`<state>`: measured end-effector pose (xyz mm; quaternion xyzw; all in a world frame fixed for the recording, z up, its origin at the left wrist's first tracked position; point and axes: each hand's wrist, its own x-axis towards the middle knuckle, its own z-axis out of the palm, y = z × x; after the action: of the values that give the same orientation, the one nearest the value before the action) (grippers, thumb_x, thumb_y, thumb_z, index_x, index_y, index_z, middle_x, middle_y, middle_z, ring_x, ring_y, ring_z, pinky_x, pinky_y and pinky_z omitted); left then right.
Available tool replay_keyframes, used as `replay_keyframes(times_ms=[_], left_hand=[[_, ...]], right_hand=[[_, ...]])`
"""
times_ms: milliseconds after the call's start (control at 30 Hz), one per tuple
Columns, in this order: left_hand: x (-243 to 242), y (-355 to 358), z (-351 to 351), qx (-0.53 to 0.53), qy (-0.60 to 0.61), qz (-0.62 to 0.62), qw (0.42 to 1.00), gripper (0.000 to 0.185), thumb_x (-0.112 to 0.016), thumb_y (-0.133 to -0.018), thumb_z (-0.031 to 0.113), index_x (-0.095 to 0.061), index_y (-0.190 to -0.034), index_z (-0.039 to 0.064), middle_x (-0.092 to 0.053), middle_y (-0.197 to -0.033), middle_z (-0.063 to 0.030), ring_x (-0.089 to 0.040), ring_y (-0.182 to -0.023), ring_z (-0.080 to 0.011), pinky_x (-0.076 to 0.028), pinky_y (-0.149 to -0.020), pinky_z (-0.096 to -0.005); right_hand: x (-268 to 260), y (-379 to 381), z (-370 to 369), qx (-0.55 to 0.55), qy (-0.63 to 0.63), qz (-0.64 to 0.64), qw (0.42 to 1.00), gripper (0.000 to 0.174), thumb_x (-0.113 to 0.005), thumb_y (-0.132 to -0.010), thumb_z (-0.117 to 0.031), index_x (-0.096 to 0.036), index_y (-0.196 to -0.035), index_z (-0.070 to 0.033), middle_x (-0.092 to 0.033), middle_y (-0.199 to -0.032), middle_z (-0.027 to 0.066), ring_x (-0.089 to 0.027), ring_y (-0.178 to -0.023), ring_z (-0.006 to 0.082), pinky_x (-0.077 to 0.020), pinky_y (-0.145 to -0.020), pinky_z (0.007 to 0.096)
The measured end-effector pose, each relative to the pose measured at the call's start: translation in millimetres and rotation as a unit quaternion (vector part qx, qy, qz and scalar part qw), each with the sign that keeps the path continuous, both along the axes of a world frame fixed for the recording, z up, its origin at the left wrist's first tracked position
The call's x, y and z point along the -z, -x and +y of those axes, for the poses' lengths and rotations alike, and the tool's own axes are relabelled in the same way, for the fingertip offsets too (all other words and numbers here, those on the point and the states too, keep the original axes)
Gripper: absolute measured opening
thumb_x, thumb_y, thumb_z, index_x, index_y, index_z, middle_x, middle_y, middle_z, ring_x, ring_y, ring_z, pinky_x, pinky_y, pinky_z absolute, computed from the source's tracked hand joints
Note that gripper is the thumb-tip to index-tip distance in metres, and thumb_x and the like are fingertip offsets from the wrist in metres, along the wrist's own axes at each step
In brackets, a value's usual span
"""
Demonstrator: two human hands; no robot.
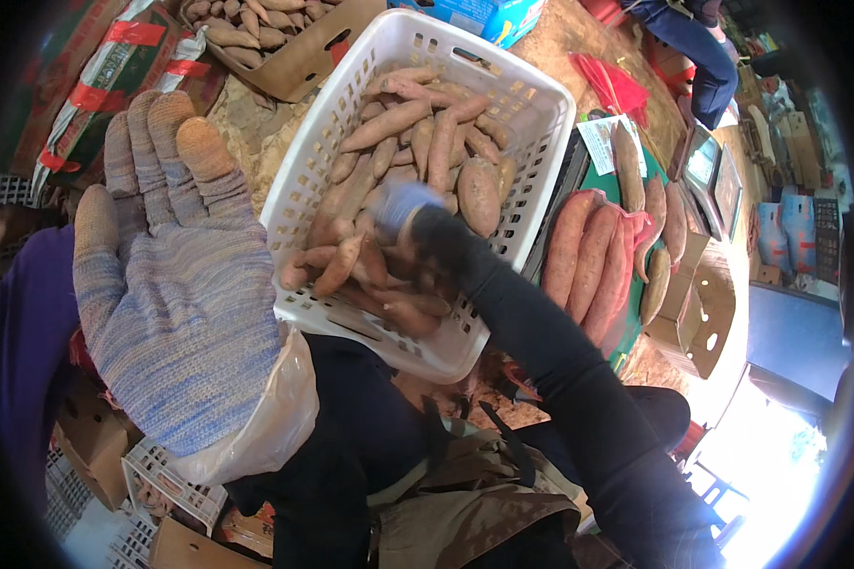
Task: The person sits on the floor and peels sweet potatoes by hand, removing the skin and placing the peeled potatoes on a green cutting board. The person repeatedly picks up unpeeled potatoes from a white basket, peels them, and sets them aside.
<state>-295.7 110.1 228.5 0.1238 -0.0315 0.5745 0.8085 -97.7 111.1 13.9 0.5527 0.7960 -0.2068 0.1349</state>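
My left hand [185,284], in a dirty knitted work glove with a plastic cuff at the wrist, is raised close to the camera. Its palm faces up and nothing lies in it. A white plastic basket [548,107] full of sweet potatoes [388,126] stands in front of me. Down among the sweet potatoes is my right hand [409,220], gloved and blurred by motion. Its fingers are mostly hidden, so whether it grips one cannot be told. Several sweet potatoes [338,264] near the basket's front end are blurred too.
Right of the basket, a green scale platform [620,338] carries larger sweet potatoes in red netting [591,256]. Beyond are a scale display [703,158], a cardboard box [694,306] and another person's leg [690,53]. A carton of sweet potatoes [306,67] stands behind; taped boxes [107,85] are at left.
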Motion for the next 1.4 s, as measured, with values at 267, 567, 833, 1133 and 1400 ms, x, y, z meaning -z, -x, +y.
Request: replay_keyframes(times_ms=[267,567,833,1133,1400], left_hand=[[1.3,-1.5,1.1,0.014,-0.013,0.009,1.0,0.047,-0.036,-0.105,0.019,-0.039,-0.144,-0.006,-0.044,-0.149,-0.0212,-0.041,-0.14,-0.0265,-0.035,-0.116,-0.0447],[0.5,-11.3,1.6,-0.033,0.039,0.015,0.999,0.046,-0.038,-0.104,0.019,-0.041,-0.142,-0.006,-0.046,-0.147,-0.0207,-0.043,-0.139,-0.0284,-0.037,-0.114,-0.0452],[4.4,-37.4,3.1,0.012,0.043,0.021,0.999,0.046,-0.041,-0.105,0.026,-0.046,-0.14,-0.004,-0.049,-0.144,-0.0213,-0.046,-0.136,-0.0302,-0.038,-0.114,-0.0444],[34.0,-149.6,-76.4,0.072,-0.339,0.725,0.595,0.055,-0.062,-0.095,0.017,-0.044,-0.145,0.002,-0.059,-0.133,-0.0161,-0.058,-0.117,-0.0303,-0.046,-0.097,-0.0376],[128.2,-147.6,-72.7,-0.212,-0.594,0.679,0.377,0.039,-0.054,-0.085,0.011,-0.056,-0.121,-0.001,-0.061,-0.114,-0.0243,-0.058,-0.103,-0.0387,-0.045,-0.094,-0.0515]], right_hand=[[46.2,38.8,-54.2,0.235,0.154,0.138,0.95,0.031,-0.061,-0.087,-0.029,-0.068,-0.107,-0.007,-0.064,-0.118,0.0176,-0.062,-0.108,0.0364,-0.0515,-0.09,0.0438],[1.3,-24.5,-29.2,-0.067,-0.006,-0.057,0.996,0.031,-0.067,-0.083,-0.027,-0.069,-0.107,-0.009,-0.07,-0.097,0.0105,-0.064,-0.096,0.0295,-0.0498,-0.082,0.0404],[-107.9,-124.0,-60.7,0.373,-0.055,0.585,0.718,0.042,-0.057,-0.097,-0.045,-0.063,-0.111,-0.005,-0.057,-0.088,-0.0009,-0.05,-0.076,0.0107,-0.0433,-0.065,0.0261],[-155.1,-128.9,-88.8,0.466,-0.191,0.642,0.578,0.051,-0.061,-0.095,-0.045,-0.062,-0.119,0.0,-0.063,-0.105,0.0076,-0.055,-0.095,0.0155,-0.0433,-0.084,0.0279],[-155.9,-131.3,-94.2,0.314,-0.24,0.437,0.808,0.085,-0.078,-0.077,-0.031,-0.036,-0.146,-0.005,-0.048,-0.135,0.0267,-0.042,-0.135,0.0381,-0.0362,-0.109,0.0382]])
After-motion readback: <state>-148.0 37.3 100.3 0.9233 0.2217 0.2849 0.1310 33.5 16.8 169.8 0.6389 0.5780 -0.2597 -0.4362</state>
